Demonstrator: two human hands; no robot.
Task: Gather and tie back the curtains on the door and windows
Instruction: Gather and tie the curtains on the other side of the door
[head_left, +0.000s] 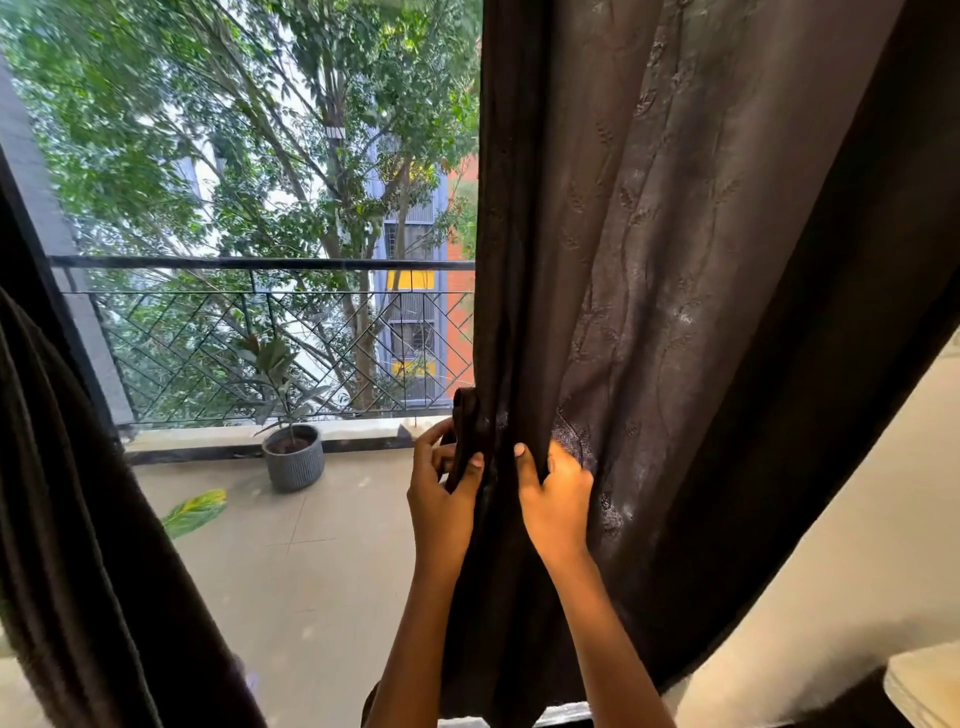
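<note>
Brown embroidered curtain (649, 260), hanging right of the black balcony railing (260, 264), sits bunched under my hands: left hand (441, 496) pinches a dark fabric band (464, 410) at its edge, right hand (558, 499) clutches the folds. Gathering step; next, I judge, wrapping that band round.

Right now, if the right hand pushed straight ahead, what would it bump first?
The dark brown embroidered curtain: the right hand grips its gathered folds, so cloth comes first. What lies behind is hidden.
</note>
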